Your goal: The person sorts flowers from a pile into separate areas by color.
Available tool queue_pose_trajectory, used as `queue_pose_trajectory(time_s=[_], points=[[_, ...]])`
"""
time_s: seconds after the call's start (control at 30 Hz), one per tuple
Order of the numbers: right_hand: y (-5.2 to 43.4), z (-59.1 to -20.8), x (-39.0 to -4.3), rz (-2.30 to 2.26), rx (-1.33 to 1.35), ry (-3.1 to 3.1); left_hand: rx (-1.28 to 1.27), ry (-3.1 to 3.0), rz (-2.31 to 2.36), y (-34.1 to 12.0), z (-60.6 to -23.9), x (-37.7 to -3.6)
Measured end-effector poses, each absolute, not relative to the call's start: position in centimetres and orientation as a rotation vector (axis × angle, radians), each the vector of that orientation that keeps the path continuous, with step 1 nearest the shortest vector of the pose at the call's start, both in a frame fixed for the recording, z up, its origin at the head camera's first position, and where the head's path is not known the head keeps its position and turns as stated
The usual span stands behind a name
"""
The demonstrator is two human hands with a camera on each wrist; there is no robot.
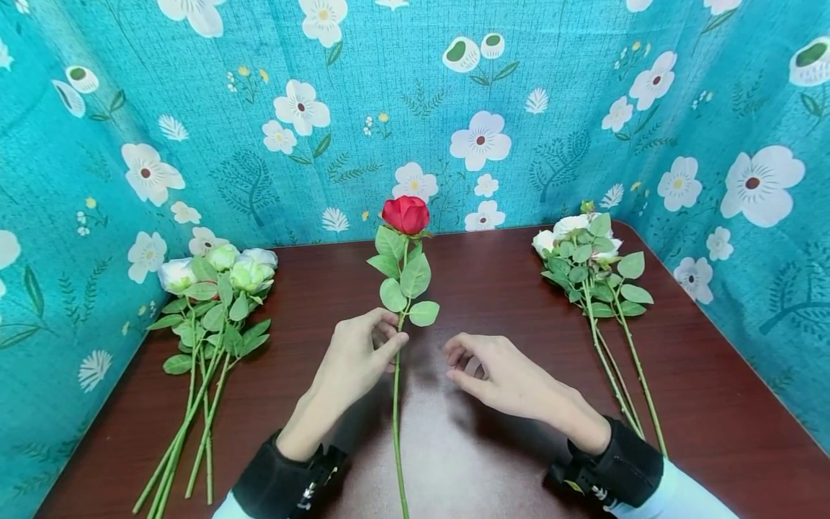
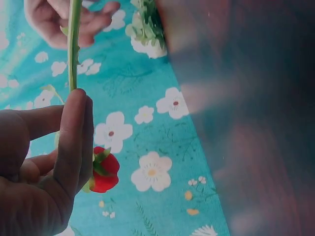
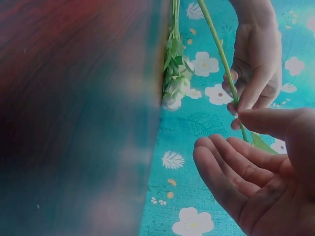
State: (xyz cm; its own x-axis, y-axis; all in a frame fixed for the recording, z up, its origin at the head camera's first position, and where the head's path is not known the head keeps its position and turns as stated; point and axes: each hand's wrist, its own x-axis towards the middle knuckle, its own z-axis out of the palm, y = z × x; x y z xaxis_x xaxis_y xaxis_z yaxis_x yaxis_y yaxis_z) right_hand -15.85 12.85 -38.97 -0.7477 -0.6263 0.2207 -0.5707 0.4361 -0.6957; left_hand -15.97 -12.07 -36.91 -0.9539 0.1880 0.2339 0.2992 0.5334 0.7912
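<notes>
A single red rose [image 1: 405,214] with green leaves lies along the middle of the table, its bloom toward the back wall. My left hand [image 1: 387,340] pinches its long green stem [image 1: 396,411] just below the leaves. In the left wrist view the fingers [image 2: 74,137] close on the stem [image 2: 74,44], with the bloom [image 2: 104,172] beyond them. My right hand [image 1: 463,364] hovers just right of the stem, its fingers loosely curled and holding nothing. The right wrist view shows that palm [image 3: 256,172] empty beside the stem [image 3: 221,59].
A bunch of white-green roses [image 1: 217,277] lies at the table's left side and another white bunch [image 1: 583,249] at the right. The brown table [image 1: 493,288] is closed in on three sides by teal floral cloth [image 1: 194,144].
</notes>
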Motion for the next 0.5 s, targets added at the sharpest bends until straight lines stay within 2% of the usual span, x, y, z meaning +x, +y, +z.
queue_pose_trajectory(time_s=[0.5], points=[[11.8, -38.9, -14.7, -1.308, -1.077, 2.526, -0.449, -2.530, -1.584, -9.9, -37.4, -15.4]])
